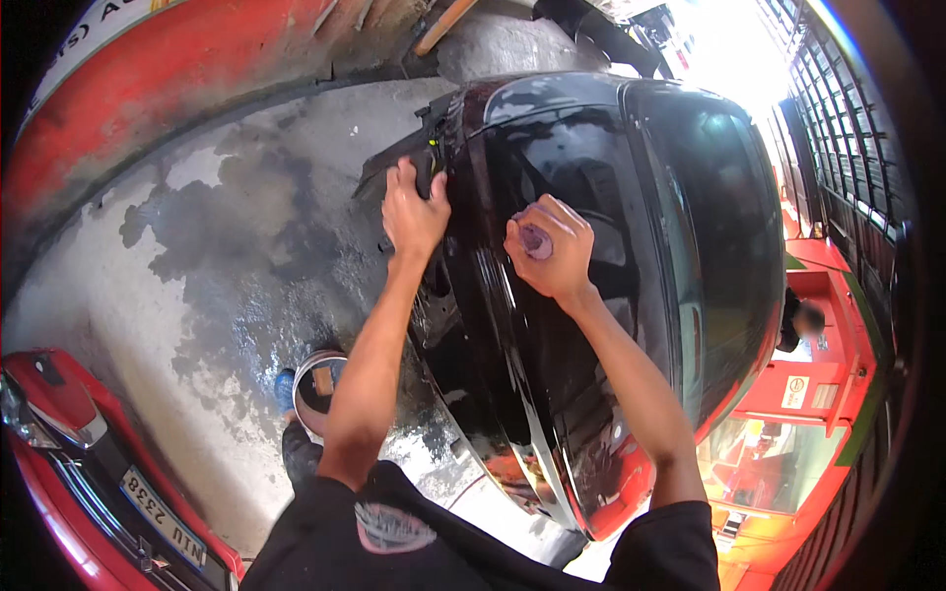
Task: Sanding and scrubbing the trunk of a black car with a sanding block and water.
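Clear lane over the black car (581, 138) between the hands; clutter at its left edge.
The gap from the left hand (415, 215) to the right hand (560, 251) is open, with bare panel beneath; the purple object (535, 242) in the right hand narrows it. Beyond the left hand, a dark part (382, 169) juts over the floor (227, 246). Left of there, floor lies open to the red wall (246, 54). The bucket (307, 406) obstructs beside the left forearm; a red car (67, 399) fills the floor's lower-left corner.
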The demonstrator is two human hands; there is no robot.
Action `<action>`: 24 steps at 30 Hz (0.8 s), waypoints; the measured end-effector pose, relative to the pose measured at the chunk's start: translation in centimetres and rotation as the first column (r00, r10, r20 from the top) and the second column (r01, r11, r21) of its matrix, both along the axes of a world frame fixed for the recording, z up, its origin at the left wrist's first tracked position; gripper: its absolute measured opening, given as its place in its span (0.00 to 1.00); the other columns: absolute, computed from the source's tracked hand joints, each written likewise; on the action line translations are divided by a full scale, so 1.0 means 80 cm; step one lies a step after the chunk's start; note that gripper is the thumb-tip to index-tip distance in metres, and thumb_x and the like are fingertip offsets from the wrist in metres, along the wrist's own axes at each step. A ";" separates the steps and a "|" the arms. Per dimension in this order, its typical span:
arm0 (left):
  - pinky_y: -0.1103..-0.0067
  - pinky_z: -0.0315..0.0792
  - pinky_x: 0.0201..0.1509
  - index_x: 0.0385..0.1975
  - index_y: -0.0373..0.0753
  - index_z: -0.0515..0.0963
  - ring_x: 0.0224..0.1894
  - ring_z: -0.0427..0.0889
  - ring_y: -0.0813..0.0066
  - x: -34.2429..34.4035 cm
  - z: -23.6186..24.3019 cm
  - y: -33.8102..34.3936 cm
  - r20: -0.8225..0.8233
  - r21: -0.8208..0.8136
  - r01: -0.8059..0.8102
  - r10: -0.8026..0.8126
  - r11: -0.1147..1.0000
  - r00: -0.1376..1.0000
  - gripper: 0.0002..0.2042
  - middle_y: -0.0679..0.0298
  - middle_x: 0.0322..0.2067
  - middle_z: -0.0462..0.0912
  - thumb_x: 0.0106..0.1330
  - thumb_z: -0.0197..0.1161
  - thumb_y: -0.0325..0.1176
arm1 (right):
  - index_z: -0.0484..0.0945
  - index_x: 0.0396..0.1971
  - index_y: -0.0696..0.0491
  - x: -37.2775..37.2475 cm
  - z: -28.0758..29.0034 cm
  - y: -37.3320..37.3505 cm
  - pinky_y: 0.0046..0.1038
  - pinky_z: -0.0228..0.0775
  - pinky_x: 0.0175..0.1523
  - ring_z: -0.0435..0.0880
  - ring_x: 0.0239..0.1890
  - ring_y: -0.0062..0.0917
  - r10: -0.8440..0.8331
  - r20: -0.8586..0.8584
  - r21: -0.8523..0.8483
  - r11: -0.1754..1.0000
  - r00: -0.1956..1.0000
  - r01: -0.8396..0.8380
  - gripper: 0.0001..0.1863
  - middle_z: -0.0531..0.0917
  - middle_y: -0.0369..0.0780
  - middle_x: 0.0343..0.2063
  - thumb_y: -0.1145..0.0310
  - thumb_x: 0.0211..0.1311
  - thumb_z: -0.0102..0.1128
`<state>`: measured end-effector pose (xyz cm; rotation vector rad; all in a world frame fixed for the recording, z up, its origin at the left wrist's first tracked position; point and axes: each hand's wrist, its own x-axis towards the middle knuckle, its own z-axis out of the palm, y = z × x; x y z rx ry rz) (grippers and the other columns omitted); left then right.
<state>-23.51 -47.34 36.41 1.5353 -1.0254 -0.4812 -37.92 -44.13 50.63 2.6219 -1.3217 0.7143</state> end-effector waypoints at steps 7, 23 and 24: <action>0.57 0.76 0.53 0.61 0.25 0.70 0.50 0.79 0.33 -0.067 0.012 0.140 -0.167 -0.013 0.187 -0.186 0.982 0.968 0.27 0.37 0.49 0.77 0.66 0.68 0.32 | 0.77 0.20 0.52 -0.032 0.000 0.008 0.35 0.71 0.31 0.79 0.25 0.37 -0.049 -0.008 0.018 0.999 0.999 0.049 0.09 0.76 0.38 0.23 0.71 0.48 0.72; 0.58 0.74 0.47 0.57 0.28 0.73 0.45 0.79 0.35 0.015 0.000 -0.002 -0.034 -0.107 0.155 -0.159 0.982 0.987 0.23 0.41 0.43 0.78 0.65 0.69 0.31 | 0.78 0.21 0.53 -0.006 0.001 0.000 0.33 0.71 0.30 0.79 0.25 0.36 0.004 0.012 0.011 1.000 1.000 -0.004 0.09 0.78 0.39 0.24 0.71 0.48 0.72; 0.57 0.74 0.46 0.56 0.28 0.73 0.44 0.79 0.35 0.006 0.005 0.015 -0.047 -0.140 0.111 -0.118 0.984 0.992 0.21 0.42 0.43 0.78 0.66 0.68 0.31 | 0.77 0.20 0.54 -0.008 0.002 0.003 0.32 0.69 0.29 0.78 0.23 0.36 0.025 0.035 0.003 1.000 0.999 -0.025 0.08 0.77 0.39 0.22 0.74 0.49 0.71</action>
